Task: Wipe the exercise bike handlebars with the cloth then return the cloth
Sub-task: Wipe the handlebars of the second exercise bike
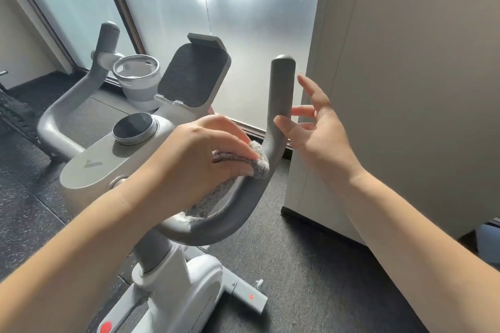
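Note:
A white exercise bike stands below me with grey padded handlebars. The right handlebar (280, 105) curves up from the stem and ends upright. My left hand (205, 154) grips a small grey cloth (258, 161) and presses it against the inner bend of that bar. My right hand (316, 127) is open beside the upright part, with the thumb touching the bar and the fingers spread behind it. The left handlebar (75, 94) rises at the far left, untouched.
A tablet holder (193, 76) and a round dial (134, 128) sit on the console. A grey cup (138, 81) stands behind them. A beige wall panel (405, 76) is close on the right, frosted glass lies ahead, and dark floor mats surround the bike.

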Motion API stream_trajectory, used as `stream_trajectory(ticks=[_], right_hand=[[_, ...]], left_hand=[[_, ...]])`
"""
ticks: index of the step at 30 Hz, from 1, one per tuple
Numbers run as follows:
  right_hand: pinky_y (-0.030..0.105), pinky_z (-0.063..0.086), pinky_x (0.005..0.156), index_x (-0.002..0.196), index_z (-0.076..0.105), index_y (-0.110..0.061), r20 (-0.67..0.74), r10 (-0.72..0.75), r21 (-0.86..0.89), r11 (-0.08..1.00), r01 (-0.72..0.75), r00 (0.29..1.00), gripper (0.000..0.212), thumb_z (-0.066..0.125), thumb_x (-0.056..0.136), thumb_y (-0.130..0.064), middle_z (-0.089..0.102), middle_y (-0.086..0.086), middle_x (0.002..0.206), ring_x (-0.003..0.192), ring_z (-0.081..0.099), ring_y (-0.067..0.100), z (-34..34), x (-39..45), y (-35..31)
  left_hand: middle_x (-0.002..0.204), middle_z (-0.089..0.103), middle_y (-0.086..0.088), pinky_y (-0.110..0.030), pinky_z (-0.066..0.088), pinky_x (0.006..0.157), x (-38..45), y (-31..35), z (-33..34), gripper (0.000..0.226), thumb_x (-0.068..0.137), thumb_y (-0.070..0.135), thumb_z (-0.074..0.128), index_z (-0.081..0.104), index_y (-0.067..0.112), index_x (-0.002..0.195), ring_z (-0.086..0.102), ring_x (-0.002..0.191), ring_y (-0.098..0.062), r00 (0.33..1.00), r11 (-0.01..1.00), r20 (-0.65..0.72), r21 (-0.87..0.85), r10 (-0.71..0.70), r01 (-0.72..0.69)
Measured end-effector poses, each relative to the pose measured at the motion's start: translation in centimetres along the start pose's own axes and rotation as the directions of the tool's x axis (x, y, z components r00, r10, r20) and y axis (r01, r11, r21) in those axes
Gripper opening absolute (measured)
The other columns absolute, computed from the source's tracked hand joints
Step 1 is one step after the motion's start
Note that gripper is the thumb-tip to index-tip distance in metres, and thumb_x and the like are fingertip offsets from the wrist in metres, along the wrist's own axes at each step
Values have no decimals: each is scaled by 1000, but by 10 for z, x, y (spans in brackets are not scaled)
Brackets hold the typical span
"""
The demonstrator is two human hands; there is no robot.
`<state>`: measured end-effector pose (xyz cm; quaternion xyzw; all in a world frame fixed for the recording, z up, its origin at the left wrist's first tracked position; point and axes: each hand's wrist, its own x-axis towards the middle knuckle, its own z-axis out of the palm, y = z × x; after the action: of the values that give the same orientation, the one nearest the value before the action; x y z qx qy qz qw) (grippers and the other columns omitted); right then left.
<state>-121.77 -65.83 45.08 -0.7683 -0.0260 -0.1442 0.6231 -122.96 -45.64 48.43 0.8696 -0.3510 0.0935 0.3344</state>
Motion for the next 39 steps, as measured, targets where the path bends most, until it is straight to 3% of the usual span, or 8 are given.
stream_trajectory(ticks=[4, 9, 14, 20, 24, 28, 32, 39], right_hand=[[22, 51, 82, 138, 36, -49, 30, 21, -37, 999, -20, 999, 63, 67, 87, -28, 57, 0, 115, 96, 64, 18, -2, -13, 3], [5, 44, 70, 140, 36, -48, -22, 49, -63, 997, -51, 999, 61, 62, 91, -23, 61, -2, 104, 84, 61, 10, 5, -17, 4], [3, 41, 61, 136, 43, -48, -149, 97, -4, 995, -99, 984, 54, 60, 93, -21, 58, -3, 97, 70, 54, -1, 22, -27, 6], [-3, 41, 64, 136, 42, -48, -241, 142, -82, 983, -166, 960, 52, 61, 91, -31, 57, 1, 116, 89, 57, -3, 41, -54, 5], [-3, 39, 71, 139, 40, -44, -284, 133, -159, 970, -184, 950, 57, 64, 88, -35, 56, 1, 121, 98, 56, -1, 53, -73, -1], [14, 41, 92, 140, 41, -39, -337, 131, -186, 962, -202, 933, 60, 66, 87, -34, 53, 0, 129, 103, 55, 4, 67, -89, -5], [-4, 38, 82, 140, 44, -31, -390, 124, -141, 971, -193, 912, 59, 68, 86, -24, 51, 2, 133, 98, 56, -1, 85, -100, -10], [6, 40, 95, 140, 45, -32, -439, 158, -120, 965, -232, 884, 57, 66, 88, -23, 47, -4, 138, 106, 56, 1, 101, -108, -18]], left_hand=[[97, 66, 7, -27, 49, 85, 16, 0, 20, 18, 72, 29, 77, 75, 32, 90, 62, 90, -5, 999, 999, -47, 38, 9, -8], [96, 65, 12, -17, 45, 85, 6, -3, 7, 20, 71, 23, 79, 76, 33, 89, 60, 89, 1, 989, 994, 121, 49, 90, -96], [99, 65, 14, -15, 46, 82, -15, -11, -4, 19, 70, 34, 72, 76, 34, 88, 59, 89, 4, 963, 989, 227, -9, 147, -149], [106, 64, 15, -16, 48, 84, -42, -30, -11, 22, 72, 32, 72, 76, 32, 93, 60, 95, 5, 940, 976, 270, -123, 210, -182], [108, 65, 16, -13, 45, 85, -51, -40, -19, 22, 72, 32, 72, 76, 33, 94, 59, 96, 7, 921, 964, 293, -149, 257, -222], [108, 65, 19, -14, 46, 86, -56, -48, -26, 22, 72, 33, 71, 76, 32, 93, 58, 97, 9, 901, 954, 321, -156, 293, -255], [109, 66, 22, -15, 46, 87, -62, -61, -35, 23, 69, 30, 71, 75, 34, 91, 59, 98, 9, 885, 948, 345, -170, 314, -270], [107, 68, 17, -12, 44, 87, -67, -90, -57, 22, 70, 17, 81, 77, 28, 88, 60, 97, 8, 890, 955, 346, -135, 296, -265]])
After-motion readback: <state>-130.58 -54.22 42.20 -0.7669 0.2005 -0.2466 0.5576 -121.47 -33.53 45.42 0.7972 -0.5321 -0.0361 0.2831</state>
